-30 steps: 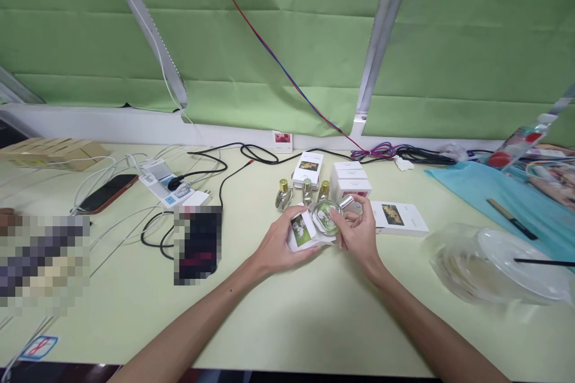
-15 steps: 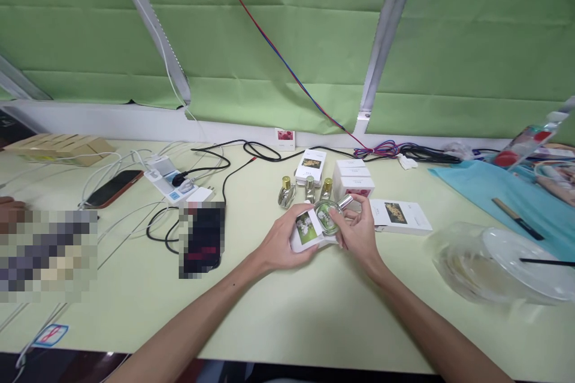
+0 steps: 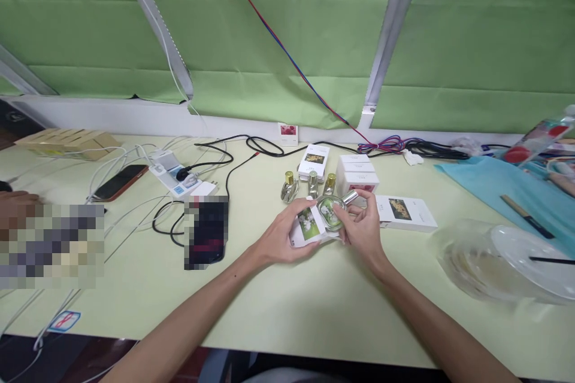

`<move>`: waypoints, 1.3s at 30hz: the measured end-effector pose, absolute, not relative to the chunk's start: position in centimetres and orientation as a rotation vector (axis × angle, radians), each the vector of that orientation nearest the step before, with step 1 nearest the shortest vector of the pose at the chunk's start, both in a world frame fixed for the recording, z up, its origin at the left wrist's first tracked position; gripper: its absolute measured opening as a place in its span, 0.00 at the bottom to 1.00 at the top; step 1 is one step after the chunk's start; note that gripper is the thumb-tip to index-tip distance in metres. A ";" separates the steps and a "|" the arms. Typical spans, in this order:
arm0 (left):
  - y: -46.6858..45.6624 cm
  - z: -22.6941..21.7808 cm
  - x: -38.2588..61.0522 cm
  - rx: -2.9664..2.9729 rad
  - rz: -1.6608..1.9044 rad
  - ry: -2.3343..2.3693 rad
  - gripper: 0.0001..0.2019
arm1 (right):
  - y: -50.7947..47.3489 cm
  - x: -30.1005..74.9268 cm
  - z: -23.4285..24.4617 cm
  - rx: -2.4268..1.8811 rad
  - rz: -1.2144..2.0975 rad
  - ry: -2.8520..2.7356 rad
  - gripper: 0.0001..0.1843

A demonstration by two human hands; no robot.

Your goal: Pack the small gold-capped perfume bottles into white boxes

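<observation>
My left hand (image 3: 281, 240) grips a small white box (image 3: 306, 227) with a green flower picture on its face, low over the pale green table (image 3: 287, 311). My right hand (image 3: 365, 228) holds a round clear perfume bottle (image 3: 330, 213) with a silver cap, pressed against the box's open right end. Just behind them stand three small gold-capped bottles (image 3: 309, 184) in a row. Both hands have their fingers closed around what they hold.
White boxes (image 3: 358, 171) are stacked behind, and a flat box (image 3: 406, 212) lies to the right. A clear plastic container (image 3: 503, 260) and blue cloth (image 3: 507, 188) are at the right. A power strip (image 3: 175, 179), cables, a phone (image 3: 119, 181) and cardboard boxes (image 3: 67, 142) are at the left.
The view has shifted slightly; both hands stay together at the box, with the bottle a little closer into the box's open end.
</observation>
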State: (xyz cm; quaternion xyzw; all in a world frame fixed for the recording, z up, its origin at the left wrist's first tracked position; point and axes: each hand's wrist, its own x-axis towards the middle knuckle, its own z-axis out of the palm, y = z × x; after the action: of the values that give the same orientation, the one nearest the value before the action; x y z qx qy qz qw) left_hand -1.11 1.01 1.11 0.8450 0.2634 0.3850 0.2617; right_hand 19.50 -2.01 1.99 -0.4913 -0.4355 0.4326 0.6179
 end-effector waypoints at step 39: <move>-0.3 2.1 -0.1 2.359 0.922 0.961 0.37 | -1.6 19.1 1.1 -1.286 1.010 -0.962 0.32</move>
State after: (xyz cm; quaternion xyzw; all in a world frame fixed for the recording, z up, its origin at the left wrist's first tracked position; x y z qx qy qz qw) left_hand -0.15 -0.28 2.05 0.8506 0.3464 0.3323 0.2149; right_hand 19.13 -1.56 1.13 -0.5510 -0.4121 0.4324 0.5828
